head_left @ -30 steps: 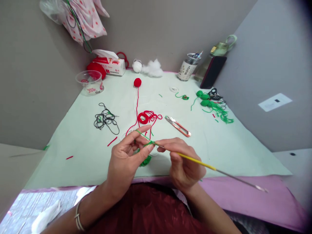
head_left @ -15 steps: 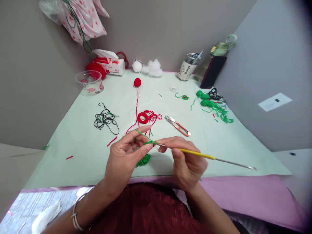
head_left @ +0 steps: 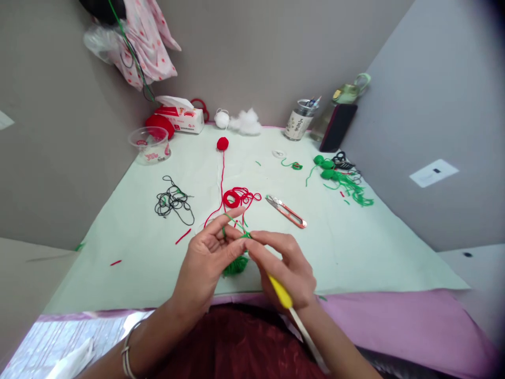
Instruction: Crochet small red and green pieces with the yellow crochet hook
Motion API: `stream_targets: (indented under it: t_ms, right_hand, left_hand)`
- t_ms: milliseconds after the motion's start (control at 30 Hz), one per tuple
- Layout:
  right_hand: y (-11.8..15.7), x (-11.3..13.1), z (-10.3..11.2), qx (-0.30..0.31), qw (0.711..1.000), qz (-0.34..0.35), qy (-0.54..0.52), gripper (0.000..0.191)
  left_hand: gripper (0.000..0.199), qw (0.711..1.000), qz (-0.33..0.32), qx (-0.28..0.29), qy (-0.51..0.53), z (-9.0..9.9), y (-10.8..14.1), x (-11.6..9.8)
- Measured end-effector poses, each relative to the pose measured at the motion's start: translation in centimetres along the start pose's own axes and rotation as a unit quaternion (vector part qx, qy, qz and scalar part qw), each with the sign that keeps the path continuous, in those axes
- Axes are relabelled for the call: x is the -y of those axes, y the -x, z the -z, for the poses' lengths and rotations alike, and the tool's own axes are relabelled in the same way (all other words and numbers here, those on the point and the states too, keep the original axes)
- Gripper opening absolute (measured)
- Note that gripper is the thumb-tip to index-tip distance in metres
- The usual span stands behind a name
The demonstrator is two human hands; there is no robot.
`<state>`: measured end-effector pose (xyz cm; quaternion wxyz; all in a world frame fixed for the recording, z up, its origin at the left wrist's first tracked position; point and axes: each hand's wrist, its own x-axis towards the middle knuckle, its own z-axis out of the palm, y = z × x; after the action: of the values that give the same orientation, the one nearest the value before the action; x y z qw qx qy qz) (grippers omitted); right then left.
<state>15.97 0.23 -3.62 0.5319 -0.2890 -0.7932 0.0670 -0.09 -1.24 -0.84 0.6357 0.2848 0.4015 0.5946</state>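
My left hand (head_left: 213, 252) pinches a small piece of green crochet work (head_left: 245, 235) between thumb and fingers. A strand of green yarn (head_left: 236, 221) runs over its raised index finger. My right hand (head_left: 286, 263) is closed around a crochet hook with a yellow grip (head_left: 279, 290), its shaft slanting down toward the wrist. The hook's working tip is hidden by the fingers at the green piece. Both hands' fingertips meet there. Under the left hand lies a green yarn ball (head_left: 235, 265). Just beyond the hands is a tangle of red yarn (head_left: 232, 198).
Orange-handled thread snips (head_left: 287, 211) lie right of the red yarn. Tangled black cord (head_left: 173, 201) is on the left, green crocheted pieces (head_left: 327, 168) on the right. A tissue box (head_left: 183, 118), plastic tub (head_left: 152, 147), pen jar (head_left: 299, 121) and phone (head_left: 338, 128) stand at the back.
The hook has swung from pointing right to slanting steeply down toward me. My right hand has turned and its fingertips have closed in on the left hand's. The camera view has shifted slightly.
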Motion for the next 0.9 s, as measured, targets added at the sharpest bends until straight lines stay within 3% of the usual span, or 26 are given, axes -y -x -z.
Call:
stream_targets:
  t_ms: [67,167,300,367,567,700,767,900]
  right_hand:
    - [0.2,0.0,0.0,-0.007,0.999,0.025,0.041,0.044]
    - [-0.4,0.2,0.2,-0.049,0.998,-0.024,-0.038,0.037]
    - [-1.8,0.8,0.5,-0.100,0.955,-0.175,-0.218,0.025]
    - [-2.3,1.0,0.4,-0.108,0.934,-0.214,-0.263,0.022]
    - [-3.0,1.3,0.1,-0.073,0.941,-0.205,-0.260,0.019]
    - [-2.8,1.5,0.4,-0.068,0.942,-0.197,-0.262,0.017]
    - [-2.7,1.6,0.6,-0.074,0.920,-0.224,-0.312,0.016]
    - [-3.3,1.8,1.1,-0.111,0.840,-0.309,-0.431,0.019]
  left_hand:
    - [0.047,0.997,0.060,0.015,0.040,-0.1,0.1,-0.2]
    - [0.047,0.992,0.108,0.028,0.061,-0.1,0.0,-0.9]
    - [0.038,0.999,0.036,-0.002,0.016,0.2,0.0,-1.8]
    - [0.036,1.000,0.006,0.002,-0.014,0.3,0.2,-1.7]
    - [0.034,0.999,0.008,0.034,-0.035,-0.1,0.5,-1.1]
    - [0.048,0.998,0.024,0.050,-0.011,-0.7,0.7,-2.0]
    - [0.056,0.995,0.056,0.076,0.012,-0.8,0.9,-2.5]
    - [0.058,0.986,0.103,0.117,0.052,-0.3,1.4,-3.0]
